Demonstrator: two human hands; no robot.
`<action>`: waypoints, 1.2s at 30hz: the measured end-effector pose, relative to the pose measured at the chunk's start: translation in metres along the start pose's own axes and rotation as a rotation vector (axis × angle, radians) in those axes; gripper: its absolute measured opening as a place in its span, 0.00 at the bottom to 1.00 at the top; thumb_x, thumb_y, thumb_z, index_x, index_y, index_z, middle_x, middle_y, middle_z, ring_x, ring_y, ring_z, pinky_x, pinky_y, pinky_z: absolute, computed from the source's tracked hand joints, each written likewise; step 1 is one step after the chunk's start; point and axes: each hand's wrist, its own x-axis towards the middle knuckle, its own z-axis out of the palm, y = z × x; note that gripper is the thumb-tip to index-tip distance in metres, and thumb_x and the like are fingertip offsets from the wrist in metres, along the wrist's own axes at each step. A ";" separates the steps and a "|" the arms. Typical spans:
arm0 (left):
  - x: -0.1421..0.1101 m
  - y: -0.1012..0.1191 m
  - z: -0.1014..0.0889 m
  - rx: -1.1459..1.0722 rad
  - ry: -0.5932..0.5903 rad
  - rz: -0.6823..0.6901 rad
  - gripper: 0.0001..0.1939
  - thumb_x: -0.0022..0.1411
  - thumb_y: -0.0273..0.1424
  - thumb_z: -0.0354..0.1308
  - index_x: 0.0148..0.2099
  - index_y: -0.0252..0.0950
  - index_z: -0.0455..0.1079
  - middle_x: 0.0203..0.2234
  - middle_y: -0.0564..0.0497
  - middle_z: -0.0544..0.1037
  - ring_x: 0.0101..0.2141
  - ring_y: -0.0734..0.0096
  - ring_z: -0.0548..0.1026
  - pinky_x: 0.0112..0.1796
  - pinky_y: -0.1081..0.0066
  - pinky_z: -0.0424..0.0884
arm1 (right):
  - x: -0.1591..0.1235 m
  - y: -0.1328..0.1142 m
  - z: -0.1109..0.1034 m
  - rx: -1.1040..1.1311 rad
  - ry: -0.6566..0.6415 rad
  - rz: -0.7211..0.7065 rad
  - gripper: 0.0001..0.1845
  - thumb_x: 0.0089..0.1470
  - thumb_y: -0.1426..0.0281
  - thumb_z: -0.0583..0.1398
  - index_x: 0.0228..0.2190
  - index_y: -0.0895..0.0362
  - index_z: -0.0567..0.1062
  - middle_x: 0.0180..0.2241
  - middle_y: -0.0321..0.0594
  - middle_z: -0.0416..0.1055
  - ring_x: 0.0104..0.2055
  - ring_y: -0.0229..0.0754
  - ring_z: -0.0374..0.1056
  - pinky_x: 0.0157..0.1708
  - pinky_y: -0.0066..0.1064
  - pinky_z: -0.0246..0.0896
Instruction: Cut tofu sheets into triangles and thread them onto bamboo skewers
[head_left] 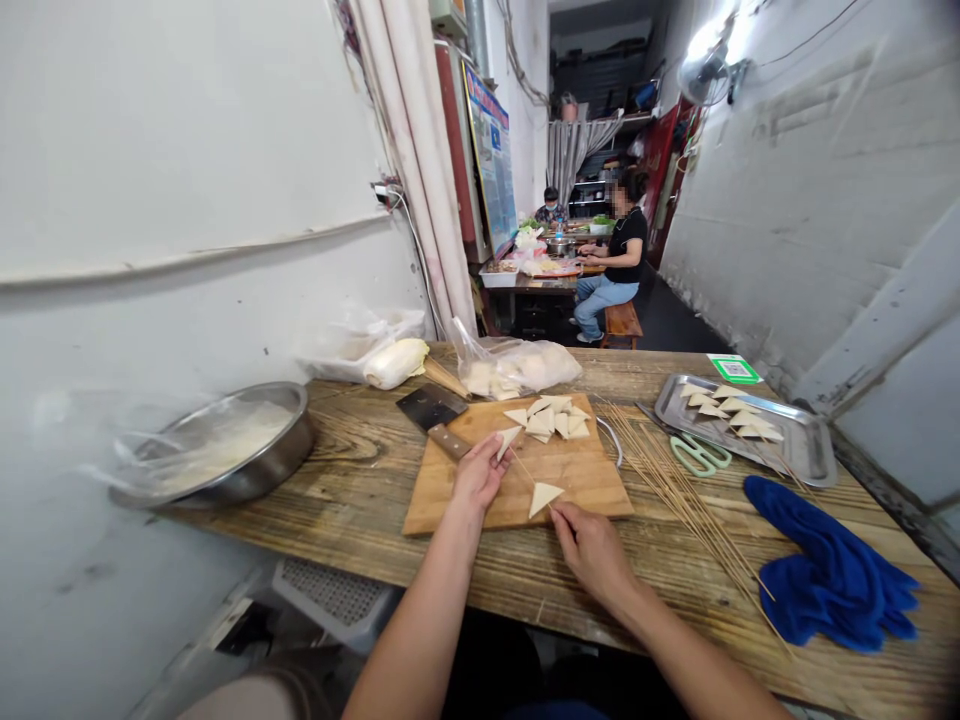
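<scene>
My left hand (480, 472) pinches a pale triangular slice (508, 441), which looks like tofu, above the cutting board (442, 502). In my right hand (589, 540) is the near end of a thin wooden skewer (524, 464). One triangle (545, 497) is threaded on that skewer close to my right fingers. The skewer's far tip reaches the slice at my left fingers; whether it has pierced it I cannot tell. A pile of similar triangles (559, 418) lies at the back of the board. The cleaver (431, 408) rests at the board's left corner, its handle beside my left hand.
Loose skewers (675, 490), green-handled scissors (699, 455) and a blue cloth (825, 560) lie to the right. A metal tray (814, 455) holds skewered triangles. At left stands a metal basin (289, 440); plastic bags (525, 365) sit behind. Two people (626, 245) sit at a far table.
</scene>
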 end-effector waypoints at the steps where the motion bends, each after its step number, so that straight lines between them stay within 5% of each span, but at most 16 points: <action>1: 0.000 0.000 0.000 -0.007 0.004 0.001 0.06 0.53 0.19 0.57 0.34 0.30 0.69 0.27 0.48 0.76 0.27 0.76 0.75 0.28 0.79 0.71 | 0.000 0.000 0.000 0.003 -0.004 0.003 0.18 0.58 0.68 0.45 0.32 0.58 0.74 0.26 0.41 0.75 0.27 0.41 0.71 0.28 0.26 0.56; 36: -0.005 0.000 0.002 0.100 -0.069 -0.026 0.05 0.54 0.18 0.56 0.33 0.28 0.71 0.26 0.46 0.77 0.26 0.76 0.75 0.27 0.79 0.70 | -0.001 0.001 0.006 -0.011 -0.044 0.010 0.18 0.59 0.70 0.44 0.33 0.58 0.73 0.27 0.42 0.75 0.28 0.41 0.71 0.27 0.26 0.54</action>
